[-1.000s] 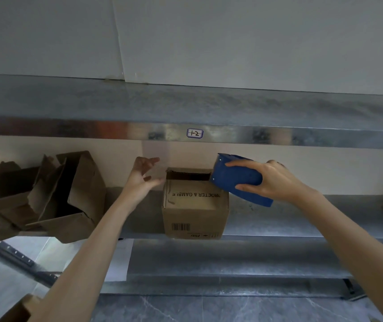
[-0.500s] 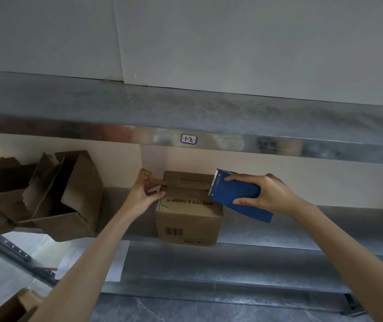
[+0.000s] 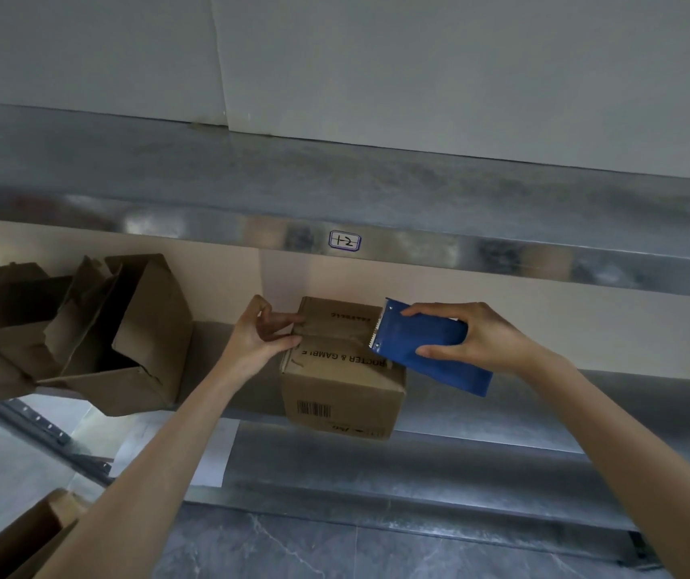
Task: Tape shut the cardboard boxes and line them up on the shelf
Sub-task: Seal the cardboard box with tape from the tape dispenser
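Note:
A small brown cardboard box with printed lettering and a barcode stands on the metal shelf, its front overhanging the shelf edge. Both top flaps are folded down. My left hand pinches the left end of the flap seam with thumb and fingers. My right hand grips a blue tape dispenser, whose toothed edge rests on the box top at the right end of the seam.
Several open, crumpled cardboard boxes lie on their sides at the shelf's left end. Another open box sits at the bottom left on the floor. An upper shelf beam with a label hangs overhead. A lower shelf runs below.
The rear flap has been folded down, so the box top is now closed. My left hand moved onto the seam, and the dispenser came down onto the box top.

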A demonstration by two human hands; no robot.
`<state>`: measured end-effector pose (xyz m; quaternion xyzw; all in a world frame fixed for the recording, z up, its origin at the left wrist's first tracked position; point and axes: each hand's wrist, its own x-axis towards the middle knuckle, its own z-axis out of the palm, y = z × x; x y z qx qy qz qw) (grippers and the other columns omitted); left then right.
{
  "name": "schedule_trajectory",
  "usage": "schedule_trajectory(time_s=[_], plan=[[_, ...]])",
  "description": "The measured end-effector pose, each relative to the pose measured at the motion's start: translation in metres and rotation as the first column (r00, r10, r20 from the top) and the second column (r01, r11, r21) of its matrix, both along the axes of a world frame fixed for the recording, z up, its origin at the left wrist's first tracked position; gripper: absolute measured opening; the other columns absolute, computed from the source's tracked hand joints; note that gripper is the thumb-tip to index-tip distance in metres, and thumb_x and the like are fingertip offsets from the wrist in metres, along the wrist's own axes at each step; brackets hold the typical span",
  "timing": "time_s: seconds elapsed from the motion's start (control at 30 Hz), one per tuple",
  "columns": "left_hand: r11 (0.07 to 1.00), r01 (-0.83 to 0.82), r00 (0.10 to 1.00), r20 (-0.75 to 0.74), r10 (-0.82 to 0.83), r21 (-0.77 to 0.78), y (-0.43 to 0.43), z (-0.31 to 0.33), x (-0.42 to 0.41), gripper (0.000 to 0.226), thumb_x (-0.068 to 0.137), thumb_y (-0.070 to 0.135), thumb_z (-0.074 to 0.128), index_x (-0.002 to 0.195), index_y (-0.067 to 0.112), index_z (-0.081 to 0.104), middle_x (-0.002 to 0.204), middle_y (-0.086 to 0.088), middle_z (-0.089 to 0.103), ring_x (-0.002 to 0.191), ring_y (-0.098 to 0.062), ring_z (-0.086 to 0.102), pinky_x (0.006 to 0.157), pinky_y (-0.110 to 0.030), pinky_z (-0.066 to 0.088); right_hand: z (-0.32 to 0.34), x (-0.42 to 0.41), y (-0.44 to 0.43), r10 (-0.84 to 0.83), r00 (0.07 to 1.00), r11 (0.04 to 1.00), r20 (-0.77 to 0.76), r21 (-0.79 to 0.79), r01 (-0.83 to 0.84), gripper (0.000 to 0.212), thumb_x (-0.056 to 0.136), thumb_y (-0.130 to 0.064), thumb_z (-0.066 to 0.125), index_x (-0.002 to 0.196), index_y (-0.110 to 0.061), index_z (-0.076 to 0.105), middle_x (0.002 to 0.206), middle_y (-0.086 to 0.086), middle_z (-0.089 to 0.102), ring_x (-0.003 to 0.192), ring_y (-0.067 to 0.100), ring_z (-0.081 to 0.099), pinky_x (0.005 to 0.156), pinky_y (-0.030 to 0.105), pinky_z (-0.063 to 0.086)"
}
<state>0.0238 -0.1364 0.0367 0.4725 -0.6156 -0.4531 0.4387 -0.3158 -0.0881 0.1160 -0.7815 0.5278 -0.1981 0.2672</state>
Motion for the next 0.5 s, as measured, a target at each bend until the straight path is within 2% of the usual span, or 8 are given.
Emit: schedule_trajectory(time_s=[0.17, 0.3, 0.37, 0.43, 0.5], plan=[[1.0, 0.02, 0.998, -0.052, -0.02, 0.002, -0.003, -0.006, 0.002, 0.042, 0.081, -0.005, 0.072, 0.088, 0.011, 0.034, 0.108, -0.009, 0.074, 0.11, -0.016, 0.068, 0.095, -0.028, 0.054, 0.0, -0.002, -0.007, -0.032, 0.997, 0.995, 0.073, 0.093, 0.025, 0.046, 0.078, -0.037, 0.08, 0.116, -0.055, 0.061, 0.123, -0.036, 0.057, 0.117, -0.013, 0.051, 0.098, 0.015, 0.04], [1.0, 0.021, 0.999, -0.037, -0.021, -0.002, -0.005, -0.01, 0.004, 0.04, 0.08, 0.002, 0.075, 0.089, 0.014, 0.038, 0.109, -0.003, 0.075, 0.11, -0.014, 0.068, 0.096, -0.03, 0.054, -0.001, -0.003, -0.007, -0.028, 0.997, 0.99, 0.069, 0.137, 0.019, 0.046, 0.078, -0.039, 0.08, 0.116, -0.055, 0.061, 0.123, -0.037, 0.057, 0.118, -0.014, 0.049, 0.093, 0.005, 0.039], [1.0, 0.019, 0.999, -0.038, -0.018, 0.001, -0.006, -0.012, 0.004, 0.04, 0.079, 0.004, 0.076, 0.088, 0.015, 0.039, 0.11, -0.005, 0.074, 0.11, -0.016, 0.068, 0.095, -0.033, 0.053, -0.002, -0.004, -0.006, -0.031, 0.997, 0.988, 0.073, 0.154, 0.02, 0.045, 0.078, -0.04, 0.079, 0.116, -0.055, 0.061, 0.123, -0.036, 0.057, 0.118, -0.013, 0.05, 0.093, 0.007, 0.04], [1.0, -0.002, 1.0, -0.023, 0.003, 0.006, -0.006, -0.012, 0.004, 0.04, 0.079, 0.005, 0.078, 0.087, 0.017, 0.041, 0.109, -0.006, 0.074, 0.11, -0.016, 0.068, 0.094, -0.032, 0.053, -0.002, -0.004, -0.007, -0.035, 0.996, 0.986, 0.083, 0.163, 0.021, 0.045, 0.077, -0.043, 0.079, 0.117, -0.055, 0.061, 0.124, -0.034, 0.058, 0.118, -0.012, 0.051, 0.093, 0.008, 0.041], [1.0, -0.011, 1.0, -0.007, 0.011, 0.004, -0.007, -0.012, 0.003, 0.04, 0.078, 0.004, 0.078, 0.087, 0.016, 0.041, 0.106, 0.001, 0.075, 0.107, -0.01, 0.068, 0.091, -0.024, 0.054, -0.002, -0.005, -0.007, -0.034, 0.995, 0.984, 0.092, 0.176, 0.017, 0.045, 0.076, -0.046, 0.078, 0.117, -0.055, 0.061, 0.124, -0.034, 0.058, 0.118, -0.012, 0.051, 0.093, 0.005, 0.04]])
